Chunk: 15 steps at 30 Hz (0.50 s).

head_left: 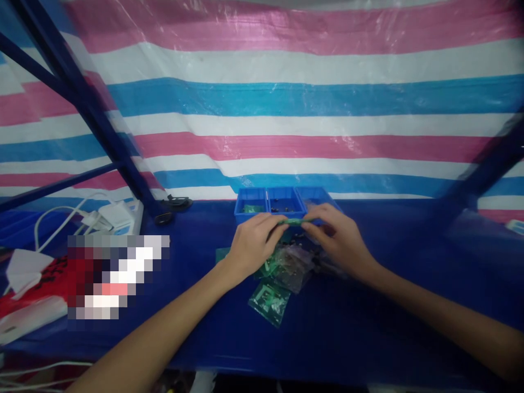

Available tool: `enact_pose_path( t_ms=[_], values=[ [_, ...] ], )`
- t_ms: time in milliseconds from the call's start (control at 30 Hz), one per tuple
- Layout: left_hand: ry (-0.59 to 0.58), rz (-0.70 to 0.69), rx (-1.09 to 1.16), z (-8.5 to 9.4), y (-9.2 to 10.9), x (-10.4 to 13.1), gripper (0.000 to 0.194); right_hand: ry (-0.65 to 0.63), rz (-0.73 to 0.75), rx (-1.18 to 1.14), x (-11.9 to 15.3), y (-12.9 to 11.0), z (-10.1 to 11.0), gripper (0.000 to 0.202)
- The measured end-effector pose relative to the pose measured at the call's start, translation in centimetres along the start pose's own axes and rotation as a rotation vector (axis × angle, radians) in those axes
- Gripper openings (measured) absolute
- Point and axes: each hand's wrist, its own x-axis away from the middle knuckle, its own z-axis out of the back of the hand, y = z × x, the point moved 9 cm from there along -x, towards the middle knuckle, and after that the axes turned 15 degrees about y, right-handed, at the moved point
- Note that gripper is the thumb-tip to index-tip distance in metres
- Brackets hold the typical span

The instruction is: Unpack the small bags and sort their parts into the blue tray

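Observation:
Between my two hands a small green plastic bag (295, 222) is stretched flat, level with the front of the blue bins. My left hand (254, 240) pinches its left end and my right hand (339, 234) pinches its right end. What the bag contains cannot be made out. Below the hands lie more bags: a clear bag (292, 270) with small dark pieces in it, and a green bag (270, 302) with a light-coloured shape inside. Small loose dark parts are scattered close to the right hand, partly hidden by it.
Three joined blue bins (250, 214) stand behind the hands; small parts lie in the middle one. At left are white cables, a power strip (135, 218) and a red bag (53, 281). Blue metal posts (94, 117) rise before a striped sheet (286, 98). A black object (178, 202) lies back left.

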Motion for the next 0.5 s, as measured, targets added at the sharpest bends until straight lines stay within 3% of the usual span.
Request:
enact_pose_path(
  t_ms=[133,233,300,400,500],
  values=[
    [0.189,0.108,-0.174,2.3,-2.1,-2.0,0.027,-0.052,-0.040,0.013,-3.5,0.2,-2.3,0.018],
    [0.231,0.201,-0.252,3.2,-4.6,-4.1,0.029,-0.072,-0.041,0.003,-6.9,0.6,-5.5,0.015],
    [0.164,0.294,-0.319,3.0,-7.1,-5.2,0.032,-0.075,-0.041,0.057,-8.7,1.4,-8.0,0.014],
    [-0.069,0.450,-0.517,1.9,-11.3,-5.2,0.033,-0.073,-0.019,0.172,-10.1,3.0,-10.9,0.027],
    [-0.146,0.530,-0.618,2.1,-13.4,-4.2,0.036,-0.064,0.024,0.264,-10.1,4.4,-11.8,0.028]
  ],
)
